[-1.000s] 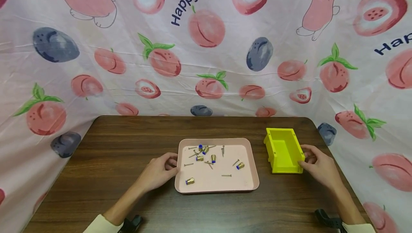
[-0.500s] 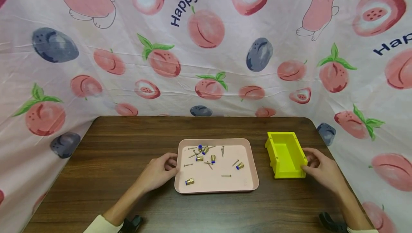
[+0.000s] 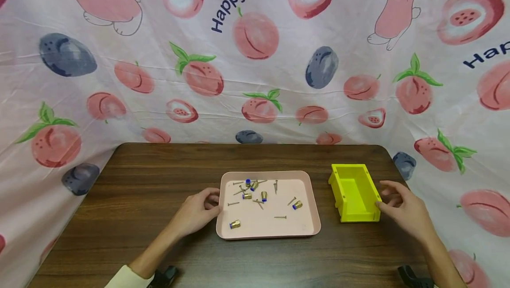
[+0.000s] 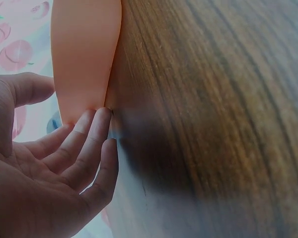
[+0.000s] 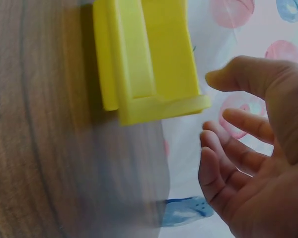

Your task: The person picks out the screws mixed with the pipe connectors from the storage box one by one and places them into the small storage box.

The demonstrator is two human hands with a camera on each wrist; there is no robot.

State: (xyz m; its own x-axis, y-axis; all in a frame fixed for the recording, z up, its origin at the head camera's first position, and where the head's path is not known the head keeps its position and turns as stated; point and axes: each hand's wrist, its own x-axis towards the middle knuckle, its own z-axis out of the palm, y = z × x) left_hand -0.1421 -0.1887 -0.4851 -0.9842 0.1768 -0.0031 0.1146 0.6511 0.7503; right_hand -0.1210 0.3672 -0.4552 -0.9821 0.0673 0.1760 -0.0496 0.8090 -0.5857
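Note:
A pale pink tray (image 3: 271,230) lies on the table, holding several brass fittings with blue ends (image 3: 235,224) and several loose screws (image 3: 280,217). My left hand (image 3: 198,212) is at the tray's left side, its relaxed fingertips touching the outer wall (image 4: 84,54) and its thumb close by the rim. To the right stands a yellow bin (image 3: 357,217) with nothing inside. Just off the bin's right side, my right hand (image 3: 408,210) has its thumb and fingers spread; the right wrist view shows a gap between the thumb tip and the bin wall (image 5: 134,54).
Underneath is a dark wood-grain table (image 3: 167,164). A fruit-print cloth (image 3: 295,71) hangs behind it and along both sides. Table surface shows between the tray and the bin. A dark wrist strap (image 3: 161,277) is on each arm.
The yellow bin has shifted slightly toward me and to the right. My right hand went with it, then let go and moved off its side. My left hand and the tray stay put.

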